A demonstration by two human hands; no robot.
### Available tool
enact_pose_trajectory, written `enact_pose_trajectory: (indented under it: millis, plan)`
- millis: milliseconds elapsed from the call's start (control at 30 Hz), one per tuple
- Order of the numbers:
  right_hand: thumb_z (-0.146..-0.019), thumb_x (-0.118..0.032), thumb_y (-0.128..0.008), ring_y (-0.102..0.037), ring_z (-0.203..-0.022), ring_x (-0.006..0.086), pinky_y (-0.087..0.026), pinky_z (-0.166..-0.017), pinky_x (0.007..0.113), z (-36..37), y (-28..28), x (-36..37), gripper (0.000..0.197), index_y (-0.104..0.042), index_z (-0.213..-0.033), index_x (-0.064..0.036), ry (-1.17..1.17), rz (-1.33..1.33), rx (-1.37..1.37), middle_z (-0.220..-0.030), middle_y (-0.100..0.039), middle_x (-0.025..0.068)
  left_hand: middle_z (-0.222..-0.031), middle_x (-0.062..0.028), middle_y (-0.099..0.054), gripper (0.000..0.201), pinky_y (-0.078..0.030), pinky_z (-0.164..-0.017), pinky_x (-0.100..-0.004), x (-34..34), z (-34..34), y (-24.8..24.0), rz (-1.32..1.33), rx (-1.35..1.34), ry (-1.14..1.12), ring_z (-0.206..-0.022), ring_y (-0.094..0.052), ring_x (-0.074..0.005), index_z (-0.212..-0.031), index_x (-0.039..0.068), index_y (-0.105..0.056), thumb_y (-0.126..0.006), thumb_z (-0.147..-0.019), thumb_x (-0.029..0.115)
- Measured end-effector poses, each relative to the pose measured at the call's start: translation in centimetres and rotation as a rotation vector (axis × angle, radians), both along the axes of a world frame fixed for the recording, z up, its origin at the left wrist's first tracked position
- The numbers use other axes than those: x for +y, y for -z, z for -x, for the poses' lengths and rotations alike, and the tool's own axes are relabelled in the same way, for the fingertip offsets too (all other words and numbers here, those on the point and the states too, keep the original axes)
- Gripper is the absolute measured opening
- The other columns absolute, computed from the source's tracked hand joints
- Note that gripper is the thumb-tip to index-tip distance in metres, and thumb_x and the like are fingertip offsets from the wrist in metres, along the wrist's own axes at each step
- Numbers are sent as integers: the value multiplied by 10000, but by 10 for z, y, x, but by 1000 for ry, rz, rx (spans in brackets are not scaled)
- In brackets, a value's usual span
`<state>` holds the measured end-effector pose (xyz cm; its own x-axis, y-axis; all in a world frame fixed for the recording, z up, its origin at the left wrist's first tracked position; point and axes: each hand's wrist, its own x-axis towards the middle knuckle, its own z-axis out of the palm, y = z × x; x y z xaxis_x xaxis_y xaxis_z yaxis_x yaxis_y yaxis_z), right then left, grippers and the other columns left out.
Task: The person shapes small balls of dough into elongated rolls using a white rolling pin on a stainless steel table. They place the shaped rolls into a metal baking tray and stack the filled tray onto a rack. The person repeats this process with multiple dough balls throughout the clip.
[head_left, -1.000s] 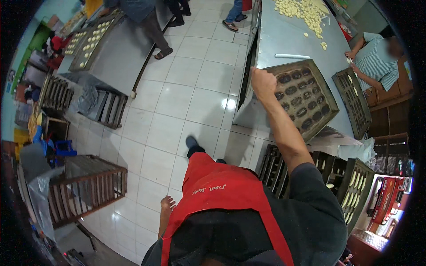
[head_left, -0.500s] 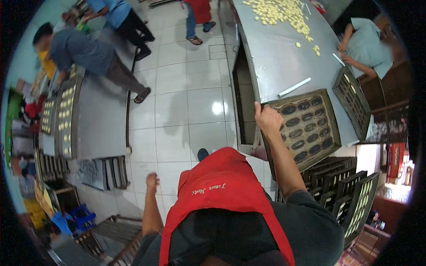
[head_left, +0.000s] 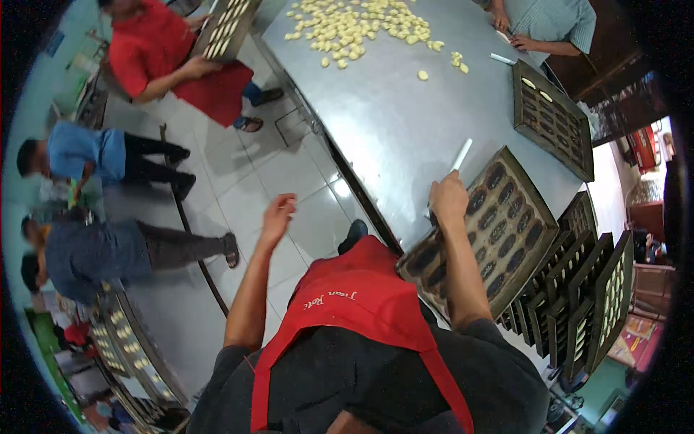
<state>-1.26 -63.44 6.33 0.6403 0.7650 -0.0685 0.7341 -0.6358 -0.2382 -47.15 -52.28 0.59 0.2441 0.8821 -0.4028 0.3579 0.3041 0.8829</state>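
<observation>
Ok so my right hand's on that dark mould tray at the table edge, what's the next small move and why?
Probably bring the left hand across to the tray's near corner. The right hand alone grips the far edge of the baking tray, which juts past the edge of the steel table, while the left hand hangs free over the floor. Two hands would likely steady it.

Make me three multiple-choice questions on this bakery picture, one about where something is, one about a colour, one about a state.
1. Where is the right hand?
A. on the near mould tray's edge
B. in the dough pile
C. on the floor

2. What colour is the wearer's apron?
A. blue
B. red
C. white

3. What does the left hand hold?
A. a tray
B. a scraper
C. nothing

Key: 1 A, it grips the dark mould tray on the steel table. 2 B, the bib is red. 3 C, it hangs empty over the tiled floor.
</observation>
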Motion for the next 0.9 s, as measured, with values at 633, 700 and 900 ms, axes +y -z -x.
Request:
enact_pose_trajectory:
  millis: [633,700,900]
  plan:
    - [-896,-202,-751,-779,-827,398,-643,-734,542,22,8,-1,650,-585,-1518,-113,133,-23,26,-1076,-745,193,-1003,-235,-757,255,-584,-811,-531,411,-299,13,-987,398,468,-906,-741,-420,-1047,-30,-697,-797,-1003,200]
    - [-888,-201,-762,-779,-836,406,-640,-742,548,40,4,-8,647,-594,-1506,-109,210,-24,46,-1094,-743,197,-1016,-196,-760,203,-591,-800,-477,378,-314,0,-855,136,594,-906,-750,-336,-1074,-7,-698,-805,-989,143]
    - [-903,-141,-752,-709,-1044,433,-596,-878,544,55,21,50,510,-675,-1405,-100,434,-250,-62,-1117,-686,182,-1204,-160,-759,263,-607,-876,-435,253,-365,-23,-337,-229,1075,-996,-754,-337,-1236,36,-728,-757,-975,29]
